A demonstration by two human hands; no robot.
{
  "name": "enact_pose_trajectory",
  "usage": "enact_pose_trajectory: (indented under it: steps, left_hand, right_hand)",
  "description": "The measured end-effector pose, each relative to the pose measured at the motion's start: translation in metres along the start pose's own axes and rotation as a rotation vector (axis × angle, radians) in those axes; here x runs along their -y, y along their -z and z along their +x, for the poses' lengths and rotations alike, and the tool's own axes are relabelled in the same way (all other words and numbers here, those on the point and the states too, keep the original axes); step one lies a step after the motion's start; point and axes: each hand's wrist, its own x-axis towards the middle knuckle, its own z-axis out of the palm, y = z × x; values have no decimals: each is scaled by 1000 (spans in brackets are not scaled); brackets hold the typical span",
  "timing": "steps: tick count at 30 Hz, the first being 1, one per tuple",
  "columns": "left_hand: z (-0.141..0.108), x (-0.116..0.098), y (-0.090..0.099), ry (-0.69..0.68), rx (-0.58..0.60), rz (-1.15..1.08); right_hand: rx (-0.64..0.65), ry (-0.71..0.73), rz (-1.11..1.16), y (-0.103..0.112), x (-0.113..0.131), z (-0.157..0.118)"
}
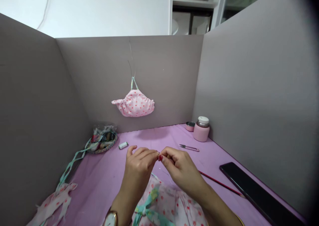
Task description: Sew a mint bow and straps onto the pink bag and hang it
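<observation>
Both hands are raised over the near middle of the table, fingertips meeting. My left hand [141, 161] is pinched at thumb and index finger, with its little finger lifted. My right hand [177, 163], with red nail polish, is pinched against the left fingertips. Whatever lies between the fingertips is too small to make out. Below the hands lies pink dotted fabric [164, 199] with a green ribbon bow [144, 210], partly hidden by the wrists.
Snips [189, 148], a thread spool [123, 145], a pencil [221, 184] and a black phone [256, 192] lie on the purple cloth [99, 182]. A basket [103, 149], pink jar [201, 133], small cup [190, 126] and fabric scraps [53, 202] surround them. A dotted piece [136, 103] hangs ahead between grey panels.
</observation>
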Motion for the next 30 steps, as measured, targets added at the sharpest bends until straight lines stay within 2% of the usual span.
enact_pose_trajectory:
  steps: [4,10,18,22,26,30]
  left_hand:
    - [-1,-3,-1,42,-66,19]
    - [-3,-2,-2,112,-145,-165]
    - [-3,0,-3,210,-106,-327]
    - [-2,-1,-1,279,-24,-605]
    - [-4,-4,-3,407,-41,-990]
    - [-4,-3,-1,486,-39,-1134]
  right_hand:
    - [-9,28,-27,3,2,-1]
    - [-19,-2,23,3,-1,1]
    - [7,-53,103,4,-2,2]
    - [46,-95,232,4,-6,4]
    - [115,-120,455,3,-8,7]
    - [59,-111,491,6,-10,7]
